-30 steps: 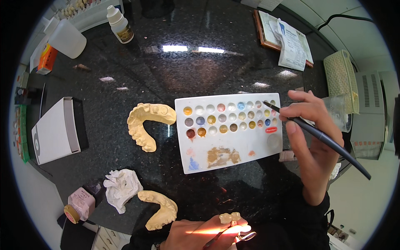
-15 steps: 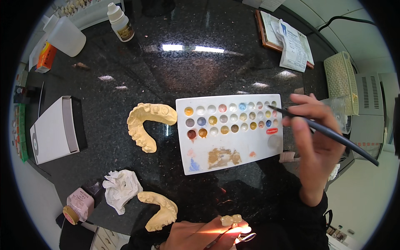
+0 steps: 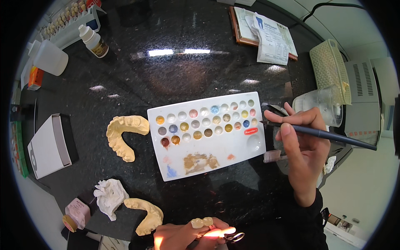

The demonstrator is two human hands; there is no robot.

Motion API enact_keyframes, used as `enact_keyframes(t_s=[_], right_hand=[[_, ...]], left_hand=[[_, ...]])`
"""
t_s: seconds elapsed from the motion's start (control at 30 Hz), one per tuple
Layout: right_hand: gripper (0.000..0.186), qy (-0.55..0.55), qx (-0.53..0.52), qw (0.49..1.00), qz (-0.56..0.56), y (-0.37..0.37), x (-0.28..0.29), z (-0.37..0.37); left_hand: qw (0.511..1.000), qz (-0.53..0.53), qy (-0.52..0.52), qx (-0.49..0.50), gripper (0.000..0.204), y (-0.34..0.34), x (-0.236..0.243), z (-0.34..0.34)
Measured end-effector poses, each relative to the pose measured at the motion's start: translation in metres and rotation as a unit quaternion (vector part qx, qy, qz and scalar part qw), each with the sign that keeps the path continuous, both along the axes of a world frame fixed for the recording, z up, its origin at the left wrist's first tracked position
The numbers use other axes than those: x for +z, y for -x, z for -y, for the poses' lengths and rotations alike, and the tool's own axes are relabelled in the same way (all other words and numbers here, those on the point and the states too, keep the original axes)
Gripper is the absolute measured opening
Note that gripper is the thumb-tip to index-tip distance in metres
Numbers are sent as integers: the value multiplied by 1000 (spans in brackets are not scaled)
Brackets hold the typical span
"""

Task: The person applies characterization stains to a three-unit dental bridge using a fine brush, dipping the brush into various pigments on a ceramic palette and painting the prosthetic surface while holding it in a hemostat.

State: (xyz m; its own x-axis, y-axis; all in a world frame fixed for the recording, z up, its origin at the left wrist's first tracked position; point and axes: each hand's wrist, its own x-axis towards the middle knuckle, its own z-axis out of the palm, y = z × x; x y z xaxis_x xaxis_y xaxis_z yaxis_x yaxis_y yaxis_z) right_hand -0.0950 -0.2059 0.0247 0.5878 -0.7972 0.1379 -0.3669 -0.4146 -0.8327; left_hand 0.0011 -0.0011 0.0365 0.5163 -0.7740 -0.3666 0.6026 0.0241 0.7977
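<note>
My left hand (image 3: 183, 237) is closed at the lower edge, brightly lit, with joined tooth-coloured dental crowns (image 3: 202, 223) at its fingertips. A metal loop (image 3: 238, 237), perhaps a tool's handle, sticks out beside these fingers; whether it grips the crowns is hidden. Between thumb and fingers, my right hand (image 3: 306, 146) pinches a slim dark-blue brush (image 3: 329, 136). Its fine tip points left, at the right end of the wells on the white paint palette (image 3: 216, 152); contact cannot be made out. Several coloured pastes fill the wells, and brown, blue and pink smears mark the lower part.
Plaster dental models (image 3: 118, 139) lie left of the palette, with crumpled tissue (image 3: 110, 198) and a pink jar (image 3: 77, 214) nearby. A small brush (image 3: 273, 156) and clear plastic cup (image 3: 318, 104) are at right. Bottles (image 3: 93, 41) and a papered clipboard (image 3: 268, 37) stand farther back.
The view has shifted, moving most things left in the picture. Against the palette, the brush tip has moved from the top row of wells down toward the right edge. Both hands keep their hold.
</note>
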Motion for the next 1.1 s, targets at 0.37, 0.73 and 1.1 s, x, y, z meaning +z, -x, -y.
enact_keyframes(t_s=[0.37,0.73,1.1], right_hand=[[7,52,38,997,-52,-3,-2,3],[6,2,31,1000,0,-5,-4,4],[6,-25,24,999,8,-5,-4,5]], left_hand=[[998,27,-22,-52,8,-7,-2,-4],[980,7,-61,-190,18,-19,-4,-10],[984,32,-58,-165,17,-17,-1,-7]])
